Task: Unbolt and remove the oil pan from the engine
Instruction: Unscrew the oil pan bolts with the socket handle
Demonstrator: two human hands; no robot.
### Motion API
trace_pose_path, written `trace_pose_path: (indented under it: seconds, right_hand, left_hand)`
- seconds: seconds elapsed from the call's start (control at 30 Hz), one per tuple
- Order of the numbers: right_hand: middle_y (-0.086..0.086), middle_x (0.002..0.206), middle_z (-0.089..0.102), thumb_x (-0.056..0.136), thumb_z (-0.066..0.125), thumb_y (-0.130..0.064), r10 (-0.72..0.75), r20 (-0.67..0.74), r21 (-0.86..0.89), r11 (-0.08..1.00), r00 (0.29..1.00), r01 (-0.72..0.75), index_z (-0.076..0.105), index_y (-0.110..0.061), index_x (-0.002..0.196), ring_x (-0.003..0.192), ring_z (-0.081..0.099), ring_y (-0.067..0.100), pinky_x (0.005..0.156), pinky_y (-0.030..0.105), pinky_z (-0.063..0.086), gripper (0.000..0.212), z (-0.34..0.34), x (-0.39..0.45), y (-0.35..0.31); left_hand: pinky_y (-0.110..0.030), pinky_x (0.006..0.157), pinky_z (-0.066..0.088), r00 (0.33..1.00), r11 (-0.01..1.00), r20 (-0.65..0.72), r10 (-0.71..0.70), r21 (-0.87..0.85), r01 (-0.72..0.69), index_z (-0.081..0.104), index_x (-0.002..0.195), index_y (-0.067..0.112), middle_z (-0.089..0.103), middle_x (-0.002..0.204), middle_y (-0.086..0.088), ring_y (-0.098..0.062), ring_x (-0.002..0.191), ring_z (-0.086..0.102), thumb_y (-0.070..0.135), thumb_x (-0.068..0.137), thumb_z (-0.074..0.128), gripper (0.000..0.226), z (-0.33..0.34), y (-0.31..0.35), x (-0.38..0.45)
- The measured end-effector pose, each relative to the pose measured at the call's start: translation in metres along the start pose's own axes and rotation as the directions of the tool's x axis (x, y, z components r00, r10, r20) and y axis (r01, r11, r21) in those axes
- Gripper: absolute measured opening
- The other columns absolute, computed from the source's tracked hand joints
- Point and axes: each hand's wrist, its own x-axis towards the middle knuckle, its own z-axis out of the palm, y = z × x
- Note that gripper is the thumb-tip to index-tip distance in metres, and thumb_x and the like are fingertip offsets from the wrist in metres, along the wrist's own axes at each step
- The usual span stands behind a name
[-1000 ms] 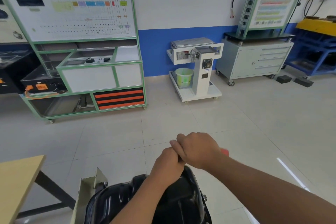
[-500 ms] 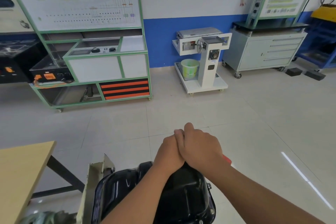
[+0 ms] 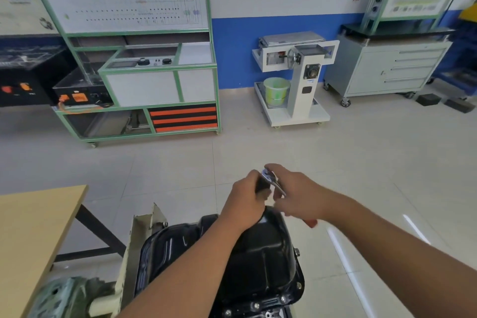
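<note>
While our left hand [image 3: 247, 195] curls its fingers [image 3: 263, 192] round the dark head of a chrome ratchet wrench with a red handle [image 3: 272, 180] and our right hand [image 3: 300, 195] reaches in beside it, blurred, we cannot tell whether the right fingers close on the tool or only brush it. We judge the main risk to be a slip: with both hands crowded on the head above the far end of the pan, a sudden release of a bolt could throw the wrench off or knock our knuckles on the rim. The glossy black stamped-steel oil pan [image 3: 260, 261] sits upside down on the engine just below our hands, between our forearms, its deep sump towards us. Several flange bolts [image 3: 299, 285] appear seated along the near edge, so we take it to be fastened.
</note>
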Motion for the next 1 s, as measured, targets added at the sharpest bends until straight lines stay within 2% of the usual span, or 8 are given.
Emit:
trace_pose_path:
  seconds: [0.17, 0.23, 0.37, 0.57, 0.67, 0.73, 0.9, 1.0]
  right_hand:
    - [-0.009, 0.09, 0.059, 0.091, 0.056, -0.014, -0.018, -0.221, -0.649, 0.749, 0.975, -0.133, 0.06, -0.037, 0.096, 0.092, 0.06, 0.025, 0.07, 0.034, 0.042, 0.024, -0.031, -0.004, 0.008]
    - [-0.004, 0.087, 0.06, 0.091, 0.058, -0.015, -0.043, -0.26, -0.617, 0.776, 0.965, -0.131, 0.061, -0.028, 0.09, 0.088, 0.062, 0.027, 0.066, 0.034, 0.042, 0.014, -0.024, -0.003, 0.011]
    - [0.0, 0.074, 0.065, 0.073, 0.072, -0.024, 0.05, 0.064, -0.209, 0.977, 0.997, -0.035, 0.065, -0.021, 0.081, 0.065, 0.063, 0.018, 0.06, 0.034, 0.052, 0.011, -0.016, -0.01, 0.002]
    - [-0.004, 0.092, 0.062, 0.085, 0.054, -0.007, 0.007, -0.307, -0.61, 0.766, 0.952, -0.203, 0.068, -0.033, 0.102, 0.087, 0.058, 0.024, 0.071, 0.032, 0.039, 0.034, -0.02, 0.0, -0.013]
    - [0.006, 0.087, 0.063, 0.082, 0.064, -0.018, 0.089, -0.126, -0.433, 0.891, 0.988, -0.135, 0.063, -0.016, 0.091, 0.077, 0.063, 0.026, 0.062, 0.029, 0.043, 0.009, -0.011, 0.0, -0.023]
    - [0.008, 0.082, 0.067, 0.073, 0.076, -0.028, 0.153, 0.057, -0.268, 0.954, 0.987, -0.133, 0.065, -0.011, 0.085, 0.066, 0.061, 0.02, 0.057, 0.03, 0.045, 0.023, -0.011, -0.001, -0.029]
    - [-0.005, 0.092, 0.062, 0.087, 0.059, -0.021, 0.13, -0.34, -0.616, 0.718, 0.931, -0.325, 0.064, -0.03, 0.093, 0.097, 0.057, 0.024, 0.088, 0.04, 0.039, 0.012, -0.012, 0.008, -0.031]
    - [-0.005, 0.088, 0.061, 0.087, 0.06, -0.029, 0.17, -0.247, -0.537, 0.795, 0.954, -0.281, 0.06, -0.026, 0.092, 0.083, 0.061, 0.02, 0.077, 0.034, 0.04, 0.006, 0.002, 0.008, -0.034]
  left_hand:
    - [-0.018, 0.07, 0.046, 0.999, 1.0, -0.012, -0.03, -0.01, 0.03, 0.049, 0.091, 0.039, 0.066, 0.091, 0.012, 0.001, 0.081, 0.063, 0.024, 0.095, 0.072, 0.028, 0.001, -0.005, 0.003]
    - [-0.016, 0.068, 0.046, 1.0, 0.999, -0.012, -0.012, -0.045, 0.012, 0.048, 0.097, 0.042, 0.066, 0.09, 0.01, -0.004, 0.079, 0.064, 0.021, 0.095, 0.072, 0.032, 0.0, -0.003, 0.002]
    - [-0.017, 0.069, 0.045, 0.998, 0.996, -0.013, 0.055, -0.065, -0.055, 0.056, 0.097, 0.043, 0.064, 0.081, 0.017, -0.003, 0.073, 0.06, 0.017, 0.091, 0.076, 0.033, 0.0, 0.0, 0.001]
    - [-0.03, 0.086, 0.054, 1.0, 0.996, -0.009, 0.017, -0.085, -0.018, 0.059, 0.098, 0.043, 0.066, 0.088, 0.01, -0.011, 0.087, 0.065, 0.022, 0.094, 0.073, 0.025, 0.001, -0.001, 0.001]
    - [-0.028, 0.082, 0.052, 0.999, 0.996, -0.049, 0.016, -0.09, -0.02, 0.06, 0.095, 0.043, 0.067, 0.085, 0.014, -0.007, 0.081, 0.064, 0.017, 0.093, 0.075, 0.03, 0.002, -0.002, 0.001]
    - [-0.023, 0.076, 0.048, 0.997, 0.995, -0.07, 0.023, -0.1, -0.03, 0.061, 0.087, 0.047, 0.067, 0.08, 0.02, 0.0, 0.075, 0.061, 0.011, 0.089, 0.075, 0.039, 0.002, -0.003, 0.001]
    - [-0.028, 0.084, 0.054, 1.0, 0.997, -0.018, 0.013, -0.071, -0.015, 0.064, 0.11, 0.035, 0.069, 0.092, 0.014, -0.006, 0.09, 0.068, 0.024, 0.09, 0.076, 0.026, 0.001, -0.003, 0.002]
    - [-0.022, 0.078, 0.048, 0.998, 0.996, -0.056, -0.011, -0.09, 0.006, 0.062, 0.104, 0.045, 0.067, 0.087, 0.018, 0.0, 0.081, 0.063, 0.02, 0.089, 0.072, 0.03, 0.001, -0.004, 0.003]
